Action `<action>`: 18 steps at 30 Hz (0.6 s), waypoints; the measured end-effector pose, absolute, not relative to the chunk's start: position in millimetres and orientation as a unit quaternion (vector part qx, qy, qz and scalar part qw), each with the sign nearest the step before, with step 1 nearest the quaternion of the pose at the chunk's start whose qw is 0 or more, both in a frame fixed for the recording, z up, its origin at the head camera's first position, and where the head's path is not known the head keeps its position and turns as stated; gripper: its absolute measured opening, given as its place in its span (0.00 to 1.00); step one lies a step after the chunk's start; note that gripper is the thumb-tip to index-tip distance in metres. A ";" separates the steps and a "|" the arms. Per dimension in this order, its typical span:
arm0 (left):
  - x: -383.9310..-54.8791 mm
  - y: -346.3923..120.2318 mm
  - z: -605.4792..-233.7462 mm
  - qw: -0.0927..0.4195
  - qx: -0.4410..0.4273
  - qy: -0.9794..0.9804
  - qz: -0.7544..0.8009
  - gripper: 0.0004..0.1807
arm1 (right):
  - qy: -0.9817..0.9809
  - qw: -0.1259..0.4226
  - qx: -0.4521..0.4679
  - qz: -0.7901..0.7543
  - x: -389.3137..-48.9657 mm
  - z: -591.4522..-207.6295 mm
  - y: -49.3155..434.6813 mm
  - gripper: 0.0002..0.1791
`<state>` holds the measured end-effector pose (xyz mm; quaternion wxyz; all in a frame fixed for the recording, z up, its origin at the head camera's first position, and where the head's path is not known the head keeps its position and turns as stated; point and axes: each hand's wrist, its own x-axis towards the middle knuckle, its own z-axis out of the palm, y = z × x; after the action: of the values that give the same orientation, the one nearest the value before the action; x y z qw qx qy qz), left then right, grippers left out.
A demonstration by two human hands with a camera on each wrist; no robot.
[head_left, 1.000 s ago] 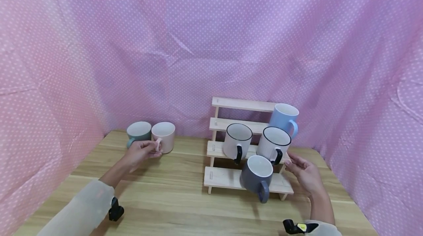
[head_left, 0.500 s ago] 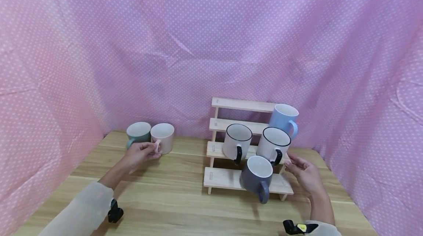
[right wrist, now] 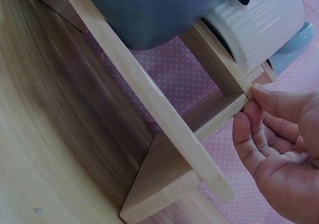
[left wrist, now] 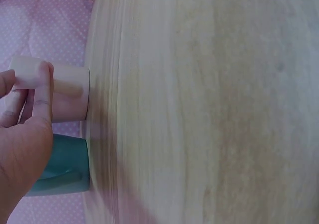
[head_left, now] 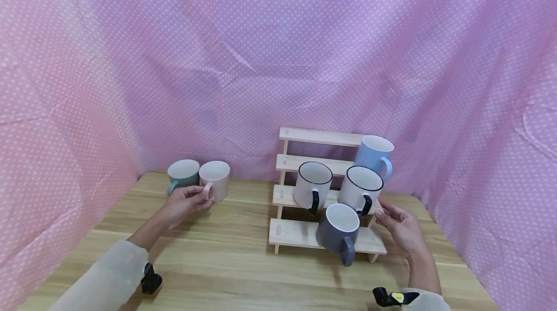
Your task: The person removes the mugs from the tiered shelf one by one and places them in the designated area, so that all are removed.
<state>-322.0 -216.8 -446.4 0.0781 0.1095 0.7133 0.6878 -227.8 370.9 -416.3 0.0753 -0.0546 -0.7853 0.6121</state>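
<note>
My left hand (head_left: pixel 184 204) pinches the handle of a pale pink mug (head_left: pixel 221 186) that stands upright on the table at the left. Beside that mug, on its left, stands a green mug (head_left: pixel 184 174), partly covered by the hand. Thumb and fingers of my right hand (head_left: pixel 404 233) grip the right end of the second-lowest step of a wooden tiered rack (head_left: pixel 293 234); the right wrist view shows the thumb (right wrist: pixel 281 103) on the step's corner. A dark grey mug (head_left: pixel 332 234) sits on the lowest step, its handle jutting out frontward.
Two white mugs with black rims and handles, a left one (head_left: pixel 310 191) and a right one (head_left: pixel 354 194), occupy the second step. Higher at the right is a light blue mug (head_left: pixel 370 156). A pink dotted cloth (head_left: pixel 252 98) hangs behind and around the wooden table (head_left: pixel 226 272).
</note>
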 end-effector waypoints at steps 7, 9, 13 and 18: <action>-317.8 -219.4 -436.8 0.072 0.110 0.746 0.653 0.25 | -0.782 0.075 -0.054 0.616 -228.7 -417.8 371.8 0.35; -316.3 -219.6 -434.2 0.069 0.107 0.752 0.646 0.25 | -0.780 0.073 -0.054 0.619 -228.3 -417.6 371.5 0.36; -313.7 -219.8 -428.4 0.062 0.107 0.759 0.639 0.24 | -0.780 0.077 -0.052 0.618 -227.2 -416.5 370.4 0.35; -311.9 -221.7 -413.9 0.050 0.121 0.763 0.633 0.24 | -0.784 0.080 -0.048 0.614 -226.9 -415.9 371.1 0.35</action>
<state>-311.9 -221.7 -413.9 0.0504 0.1207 0.7626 0.6335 -226.9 371.1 -415.9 0.0799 -0.0485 -0.7839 0.6139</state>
